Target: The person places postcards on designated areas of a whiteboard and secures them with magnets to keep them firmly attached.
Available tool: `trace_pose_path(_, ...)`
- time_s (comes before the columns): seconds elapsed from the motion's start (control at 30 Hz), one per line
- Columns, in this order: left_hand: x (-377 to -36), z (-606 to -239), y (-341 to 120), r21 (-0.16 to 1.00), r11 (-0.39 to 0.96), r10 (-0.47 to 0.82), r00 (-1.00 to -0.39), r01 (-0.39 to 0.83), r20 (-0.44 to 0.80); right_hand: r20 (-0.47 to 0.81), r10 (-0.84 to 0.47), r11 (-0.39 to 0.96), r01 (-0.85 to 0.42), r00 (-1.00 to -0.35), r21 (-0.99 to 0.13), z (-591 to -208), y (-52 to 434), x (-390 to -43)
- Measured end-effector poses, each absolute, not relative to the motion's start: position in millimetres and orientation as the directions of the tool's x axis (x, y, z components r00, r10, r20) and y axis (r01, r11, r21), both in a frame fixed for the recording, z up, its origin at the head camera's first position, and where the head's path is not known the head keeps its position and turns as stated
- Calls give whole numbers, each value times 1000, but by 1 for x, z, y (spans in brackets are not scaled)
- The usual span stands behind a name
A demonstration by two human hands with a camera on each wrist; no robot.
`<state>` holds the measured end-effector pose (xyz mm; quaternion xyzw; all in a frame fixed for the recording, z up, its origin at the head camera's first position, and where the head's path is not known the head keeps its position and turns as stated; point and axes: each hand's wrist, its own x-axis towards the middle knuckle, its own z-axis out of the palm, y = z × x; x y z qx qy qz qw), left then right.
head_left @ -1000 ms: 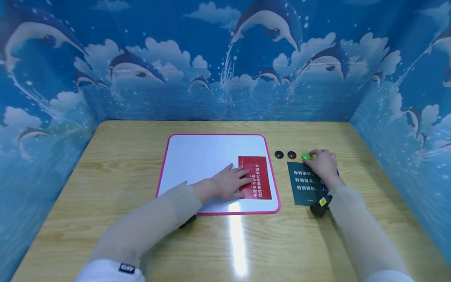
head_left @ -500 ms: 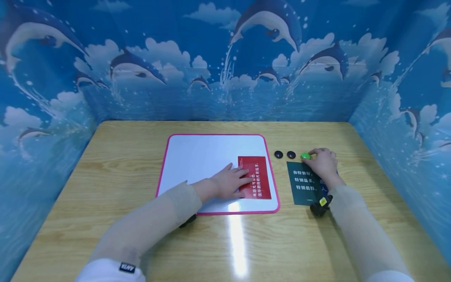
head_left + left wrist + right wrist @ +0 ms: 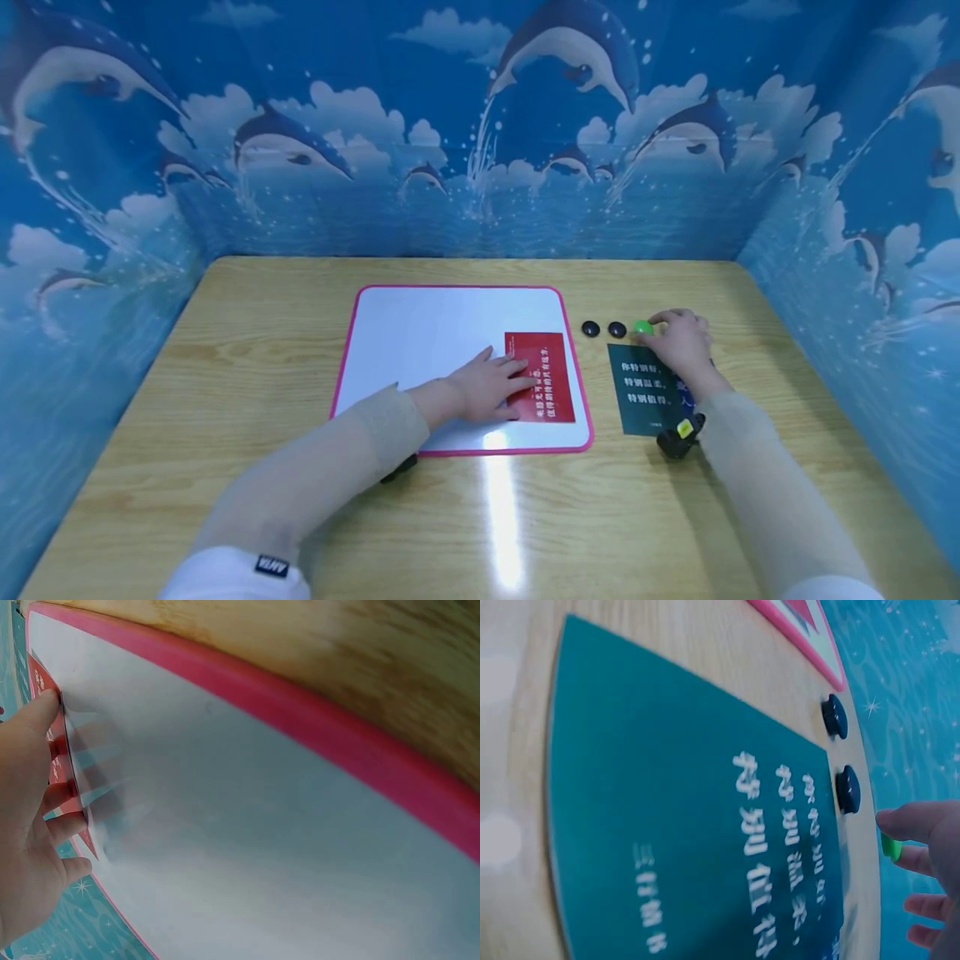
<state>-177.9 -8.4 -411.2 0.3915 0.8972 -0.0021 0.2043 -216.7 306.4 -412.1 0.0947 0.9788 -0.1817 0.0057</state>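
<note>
My left hand (image 3: 495, 385) lies flat, fingers straight, on the left part of a red card (image 3: 553, 393) that sits on a pink-rimmed whiteboard (image 3: 420, 333). The left wrist view shows the fingers (image 3: 37, 727) spread over the red card (image 3: 46, 684) on the whiteboard (image 3: 262, 825). My right hand (image 3: 675, 340) pinches a small green magnet (image 3: 640, 327) just right of two black magnets (image 3: 591, 328) (image 3: 617, 329). In the right wrist view the green magnet (image 3: 889, 846) sits between the fingertips (image 3: 907, 821). A dark green card (image 3: 645, 387) lies under the right wrist.
A wooden table (image 3: 225, 358) is walled on three sides by blue dolphin-print panels (image 3: 465, 133). The dark green card (image 3: 690, 825) with white print fills the right wrist view, with the black magnets (image 3: 835, 716) (image 3: 848, 789) beyond its edge.
My right hand and the green magnet have shifted slightly left, towards the black magnets. The left hand stays on the red card.
</note>
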Motion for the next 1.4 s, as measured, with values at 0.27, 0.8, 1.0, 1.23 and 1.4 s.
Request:
trace_pose_path(0.27,-178,-413,-8,137,688,704,-608,713,-369,-53,162,910,170,-985,-378,-405,293,-219)
trace_pose_path(0.8,-177,-414,-9,124,686,705,-612,717,-359,-71,36,931,59,-997,-361,-391,257,-219)
trace_pose_path(1.0,-177,-415,-9,127,685,707,-613,717,-353,-61,-4,925,19,-998,-379,-387,241,-217)
trace_pose_path(1.23,-177,-414,-9,121,682,708,-609,721,-358,-71,-8,921,21,-997,-389,-387,226,-219)
trace_pose_path(1.4,-177,-413,-8,120,684,706,-612,719,-357,-76,-27,922,5,-997,-387,-386,216,-220)
